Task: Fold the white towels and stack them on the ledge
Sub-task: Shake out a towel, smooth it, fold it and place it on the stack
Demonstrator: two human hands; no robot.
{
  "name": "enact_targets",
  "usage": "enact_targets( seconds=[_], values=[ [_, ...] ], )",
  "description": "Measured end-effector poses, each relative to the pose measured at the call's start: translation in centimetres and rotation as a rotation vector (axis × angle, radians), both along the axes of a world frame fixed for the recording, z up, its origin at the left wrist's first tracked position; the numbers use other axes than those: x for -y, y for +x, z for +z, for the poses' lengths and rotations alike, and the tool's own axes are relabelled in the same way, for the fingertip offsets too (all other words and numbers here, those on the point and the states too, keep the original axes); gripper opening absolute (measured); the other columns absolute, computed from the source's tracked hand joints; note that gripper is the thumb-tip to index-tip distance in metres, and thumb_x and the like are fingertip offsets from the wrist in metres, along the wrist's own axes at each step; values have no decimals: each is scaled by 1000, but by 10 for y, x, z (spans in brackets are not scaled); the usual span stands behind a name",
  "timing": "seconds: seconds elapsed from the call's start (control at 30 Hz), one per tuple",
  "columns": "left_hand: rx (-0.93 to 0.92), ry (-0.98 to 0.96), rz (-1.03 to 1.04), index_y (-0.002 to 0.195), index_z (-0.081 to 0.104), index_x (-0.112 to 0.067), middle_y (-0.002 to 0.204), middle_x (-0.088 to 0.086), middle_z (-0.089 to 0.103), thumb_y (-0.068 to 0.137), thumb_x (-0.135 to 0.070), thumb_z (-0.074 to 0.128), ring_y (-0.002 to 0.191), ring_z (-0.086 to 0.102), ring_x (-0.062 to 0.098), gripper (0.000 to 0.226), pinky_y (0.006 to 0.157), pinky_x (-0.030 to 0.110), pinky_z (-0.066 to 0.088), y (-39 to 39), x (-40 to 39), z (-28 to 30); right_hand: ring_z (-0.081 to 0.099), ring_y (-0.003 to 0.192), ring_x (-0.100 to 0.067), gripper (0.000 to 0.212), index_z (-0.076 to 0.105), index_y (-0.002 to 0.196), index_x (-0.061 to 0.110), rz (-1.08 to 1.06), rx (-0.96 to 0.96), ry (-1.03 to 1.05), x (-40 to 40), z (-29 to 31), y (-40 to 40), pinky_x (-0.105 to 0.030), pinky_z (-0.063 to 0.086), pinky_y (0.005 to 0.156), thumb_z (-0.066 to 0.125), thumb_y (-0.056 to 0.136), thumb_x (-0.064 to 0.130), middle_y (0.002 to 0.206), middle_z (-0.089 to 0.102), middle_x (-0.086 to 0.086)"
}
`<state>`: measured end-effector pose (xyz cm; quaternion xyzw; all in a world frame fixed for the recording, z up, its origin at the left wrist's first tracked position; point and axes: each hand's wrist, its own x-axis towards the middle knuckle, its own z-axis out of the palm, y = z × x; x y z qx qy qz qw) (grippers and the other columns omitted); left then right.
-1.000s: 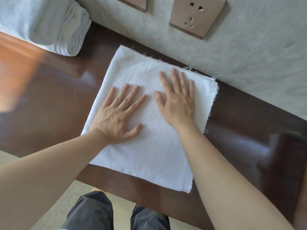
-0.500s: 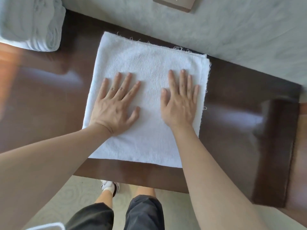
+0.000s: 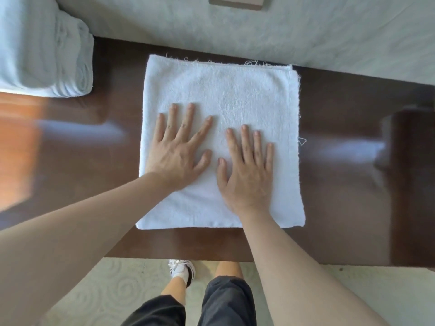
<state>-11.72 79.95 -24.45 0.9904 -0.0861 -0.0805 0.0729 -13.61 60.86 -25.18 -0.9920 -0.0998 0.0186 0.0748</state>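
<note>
Head view: left hand (image 3: pixel 176 151) and right hand (image 3: pixel 247 165) lie flat, fingers spread, side by side on the white towel (image 3: pixel 235 90), apparently flattening it at the ledge's (image 3: pixel 341 196) mid-width; folded stack (image 3: pixel 42 48) occupies its far-left corner.

surface: dark wooden ledge (image 3: pixel 341 184) | on it: flat white towel (image 3: pixel 235 90); towel stack (image 3: pixel 47 55) far left

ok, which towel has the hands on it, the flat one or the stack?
The flat white towel mid-ledge: left hand and right hand both press it with straight fingers. The folded stack lies untouched at far left.
</note>
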Motion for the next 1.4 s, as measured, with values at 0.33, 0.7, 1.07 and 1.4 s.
enact_targets(
  seconds=[0.33,0.7,1.07,1.4],
  values=[
    [-17,-126,170,163,7,-34,172,-6,1,105,-52,18,157,-4,18,61,126,45,-5,92,-53,0,3,157,-25,65,15,162,29,3,-4,-6,2,-2,3,-57,11,124,28,102,49,170,8,-1],
    [-30,-82,-12,163,18,-26,170,3,11,105,-53,27,158,5,27,64,127,49,10,-57,1,10,6,157,-24,66,22,161,30,-25,3,13,1,1,4,-56,10,124,37,98,47,170,12,0],
    [25,-150,-45,162,23,-20,170,8,12,107,-48,28,158,5,29,62,127,51,10,-88,15,6,7,157,-23,65,20,161,32,-33,14,9,0,-2,3,-53,7,125,35,100,49,170,13,1],
    [45,-216,-241,144,56,-9,152,10,51,101,-41,55,142,47,30,54,118,54,35,-132,11,33,13,156,-24,59,37,156,26,275,-215,187,34,42,-44,-53,7,125,36,102,51,168,20,-4]
  ],
)
